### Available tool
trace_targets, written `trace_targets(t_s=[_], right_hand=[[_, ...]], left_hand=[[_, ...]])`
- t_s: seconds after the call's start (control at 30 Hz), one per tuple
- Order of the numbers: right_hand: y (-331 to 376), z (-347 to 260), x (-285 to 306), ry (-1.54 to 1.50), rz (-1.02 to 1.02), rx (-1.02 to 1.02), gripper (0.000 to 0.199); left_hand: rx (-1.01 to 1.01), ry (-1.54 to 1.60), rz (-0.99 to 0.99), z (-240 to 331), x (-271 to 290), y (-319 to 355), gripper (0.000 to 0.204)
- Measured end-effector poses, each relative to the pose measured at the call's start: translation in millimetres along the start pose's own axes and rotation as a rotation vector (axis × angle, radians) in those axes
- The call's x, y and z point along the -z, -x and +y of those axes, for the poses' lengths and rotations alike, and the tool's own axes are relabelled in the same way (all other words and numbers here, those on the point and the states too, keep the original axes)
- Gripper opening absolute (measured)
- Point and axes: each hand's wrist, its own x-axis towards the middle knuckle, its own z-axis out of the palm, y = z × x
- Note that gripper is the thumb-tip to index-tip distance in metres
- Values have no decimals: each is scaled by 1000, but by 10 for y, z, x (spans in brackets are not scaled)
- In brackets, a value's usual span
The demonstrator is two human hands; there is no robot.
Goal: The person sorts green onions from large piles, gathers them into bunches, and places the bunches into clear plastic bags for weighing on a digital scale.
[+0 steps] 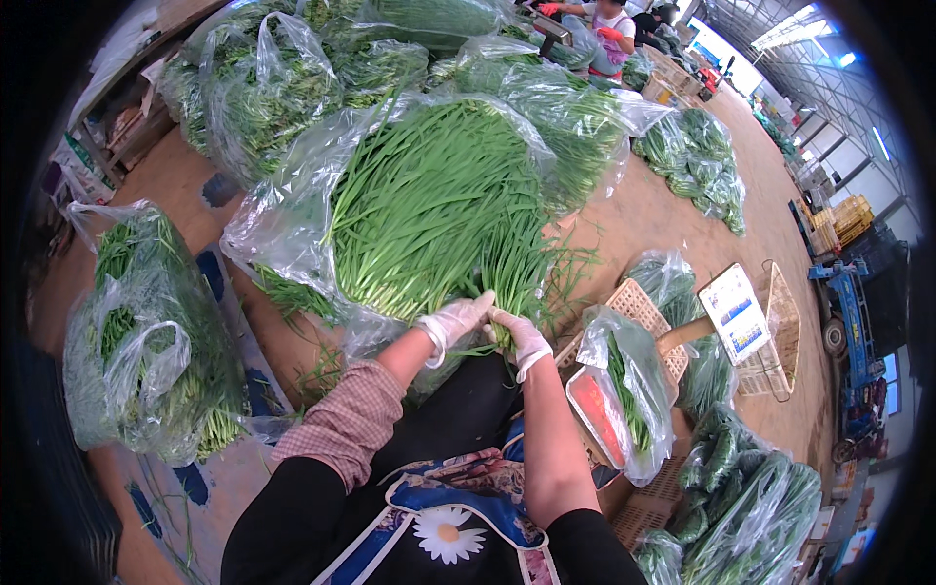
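Observation:
A large open clear plastic bag (283, 210) in front of me is full of garlic chives (439, 195), their pale stems toward me. At its near right edge, a smaller bunch of garlic chives (515, 255) stands apart. My right hand (526, 343), in a thin white glove, is closed around the stem end of this bunch. Close against it, my gloved left hand (454, 324) has its fingers pressed together beside the stems. What lies between the left fingers, if anything, is hidden. The two hands meet just above my knees.
Stuffed bags of greens stand at the left (156, 341), at the back (273, 97) and at the lower right (751, 507). A scale with a red pan (597, 414) and white display (733, 310) sits to my right, bagged chives on it. Beyond are plastic crates (780, 331) and a co-worker (609, 34).

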Motion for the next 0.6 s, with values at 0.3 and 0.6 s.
trace_targets(t_s=[0.3, 0.6], right_hand=[[920, -372, 274, -480, -96, 354, 27], [2014, -1154, -449, -11, 97, 798, 34]], left_hand=[[325, 340, 161, 161, 647, 115, 69], [270, 339, 260, 145, 577, 208, 61]])
